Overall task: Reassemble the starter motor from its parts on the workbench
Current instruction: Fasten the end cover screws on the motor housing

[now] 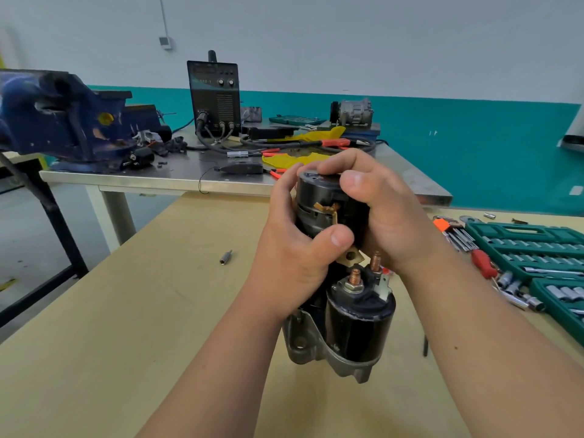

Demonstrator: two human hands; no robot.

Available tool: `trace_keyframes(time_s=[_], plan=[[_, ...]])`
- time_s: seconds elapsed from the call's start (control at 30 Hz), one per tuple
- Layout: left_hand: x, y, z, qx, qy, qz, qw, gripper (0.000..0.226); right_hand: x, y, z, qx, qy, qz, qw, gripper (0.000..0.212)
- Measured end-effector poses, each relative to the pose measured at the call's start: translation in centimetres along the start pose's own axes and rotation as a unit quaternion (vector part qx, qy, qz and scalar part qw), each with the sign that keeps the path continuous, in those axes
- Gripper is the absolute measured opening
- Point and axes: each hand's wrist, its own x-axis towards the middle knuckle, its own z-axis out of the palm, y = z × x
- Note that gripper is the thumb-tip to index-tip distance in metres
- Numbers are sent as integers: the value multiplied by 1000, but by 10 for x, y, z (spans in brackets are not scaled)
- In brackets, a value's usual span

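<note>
Two hands are engaged on one item, over the tan wooden workbench (126, 343). The item is a black-and-grey starter motor (341, 311), held upright near the bench centre. Its cast grey nose housing (303, 339) is lowest, at the bench surface; whether it bears on the bench cannot be confirmed. A black cylindrical solenoid (360, 324) sits on the near side of the motor, with two copper-coloured threaded studs (355, 276) pointing up.

Left hand (294, 248): fingers curled round the left flank of the black cylindrical motor body (319, 203), thumb pressed across its front, just above a flat brass-coloured terminal tab (350, 256). Right hand (379, 210): fingers hooked over the top end cap, thumb on the upper front edge, palm against the right flank. Both hands are closed firmly on the motor; neither is spread.

Left of the motor and well apart from it, a small metal bit (225, 257) lies on the bench. To the right are open green plastic socket-set cases (531, 248), with red-handled tools (482, 262) just beside them.

Beyond the bench stands a steel-topped table (189, 175). It carries a large blue bench vice (63, 121) at the left end and a black boxed power unit (215, 96) with knobs and cables, upright near the middle. Limp yellow material (294, 159) and orange-tipped leads (335, 142) lie towards the right, with a grey ribbed machine unit (352, 112) at the far right.
</note>
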Motion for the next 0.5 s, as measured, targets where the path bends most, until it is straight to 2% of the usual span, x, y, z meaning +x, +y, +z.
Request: trace_keyframes(time_s=[0.1, 0.33, 0.43, 0.5], plan=[[-1, 0, 1, -2, 6, 2, 1000, 116, -1, 0, -1, -2, 3, -9, 1000, 18], [-1, 4, 6, -43, -15, -6, 999, 116, -3, -7, 0, -117, 50, -87, 988, 13], [-3, 5, 7, -79, -23, -1, 997, 108, -4, -4, 2, -102, 41, -81, 991, 13], [-3, 4, 6, -51, -4, 16, 999, 107, -4, -3, 3, -84, 37, -80, 993, 13]])
